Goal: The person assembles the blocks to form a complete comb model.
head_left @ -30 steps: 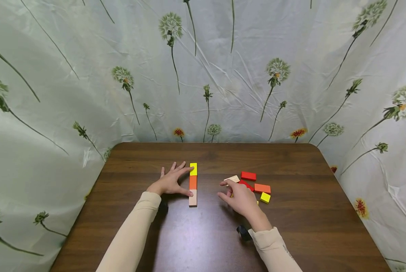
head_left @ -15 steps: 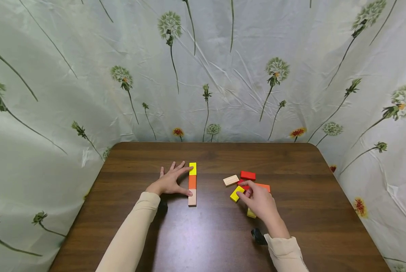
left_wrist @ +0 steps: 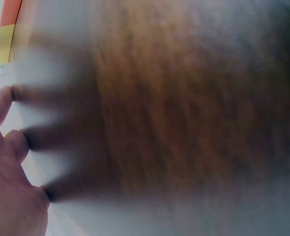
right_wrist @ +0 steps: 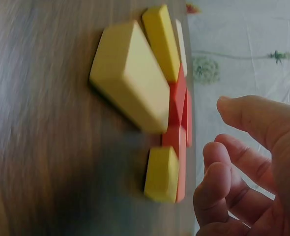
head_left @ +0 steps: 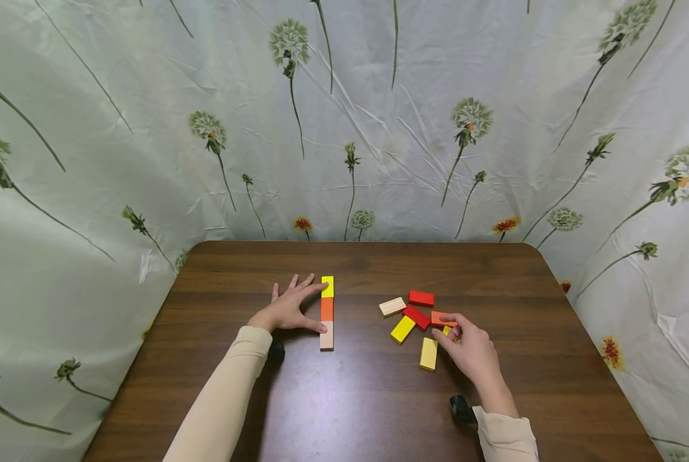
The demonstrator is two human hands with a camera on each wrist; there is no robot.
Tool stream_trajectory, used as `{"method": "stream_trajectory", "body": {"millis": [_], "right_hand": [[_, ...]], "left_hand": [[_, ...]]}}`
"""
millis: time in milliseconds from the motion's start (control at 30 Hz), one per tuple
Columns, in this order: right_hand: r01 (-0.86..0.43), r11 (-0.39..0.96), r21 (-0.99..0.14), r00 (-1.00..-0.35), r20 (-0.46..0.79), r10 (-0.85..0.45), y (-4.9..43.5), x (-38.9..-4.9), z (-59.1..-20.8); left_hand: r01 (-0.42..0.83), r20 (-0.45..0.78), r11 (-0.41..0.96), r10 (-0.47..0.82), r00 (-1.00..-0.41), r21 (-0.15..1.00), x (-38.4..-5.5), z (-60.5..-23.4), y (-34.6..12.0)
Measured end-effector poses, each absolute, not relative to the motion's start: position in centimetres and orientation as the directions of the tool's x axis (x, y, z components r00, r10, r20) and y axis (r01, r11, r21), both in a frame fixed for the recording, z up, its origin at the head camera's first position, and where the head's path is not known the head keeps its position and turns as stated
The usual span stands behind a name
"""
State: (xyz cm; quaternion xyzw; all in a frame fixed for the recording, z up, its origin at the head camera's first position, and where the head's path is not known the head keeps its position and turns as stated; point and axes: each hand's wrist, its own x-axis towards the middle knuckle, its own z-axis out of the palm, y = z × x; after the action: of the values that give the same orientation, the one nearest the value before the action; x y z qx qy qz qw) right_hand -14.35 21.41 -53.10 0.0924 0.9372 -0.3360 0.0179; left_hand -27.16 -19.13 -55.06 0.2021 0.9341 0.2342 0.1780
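In the head view, a row made of a yellow block [head_left: 328, 289], an orange block [head_left: 327, 309] and a pale wooden block [head_left: 326, 339] lies end to end. My left hand [head_left: 287, 311] is spread beside it, index finger touching the yellow block and thumb touching the pale one. My right hand [head_left: 473, 350] hovers over the loose blocks at the right, nothing between thumb and fingers. Its fingers overlap another orange block [head_left: 439, 317] and a small yellow block [head_left: 446, 331]. In the right wrist view, the small yellow block [right_wrist: 160, 174] stands clear of the fingertips.
Around the right hand lie two red blocks, one at the back [head_left: 421, 298] and one nearer [head_left: 417, 317]. A pale striped block [head_left: 392, 307], a yellow block [head_left: 403, 329] and a light yellow block [head_left: 428, 354] are there too. A flowered curtain [head_left: 402, 128] hangs behind the table [head_left: 356, 410].
My right hand has moved to the right across the loose blocks, uncovering the pale striped, yellow and light yellow ones. The left hand has stayed on the row.
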Motion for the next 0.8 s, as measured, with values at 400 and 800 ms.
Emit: {"method": "stream_trajectory", "body": {"millis": [400,800], "right_hand": [[0.252,0.747,-0.615,-0.967,-0.135,0.215,24.5,-13.7,-54.1],[0.269,0.739,-0.618,-0.963,-0.154,0.221,24.9,-13.7,-55.4]], "left_hand": [[0.305,-0.218,0.798,0.469,-0.856,0.520,-27.3,-55.3,-18.9],[0.289,-0.235,0.803,0.460,-0.856,0.521,-27.1,-55.2,-19.1]]}}
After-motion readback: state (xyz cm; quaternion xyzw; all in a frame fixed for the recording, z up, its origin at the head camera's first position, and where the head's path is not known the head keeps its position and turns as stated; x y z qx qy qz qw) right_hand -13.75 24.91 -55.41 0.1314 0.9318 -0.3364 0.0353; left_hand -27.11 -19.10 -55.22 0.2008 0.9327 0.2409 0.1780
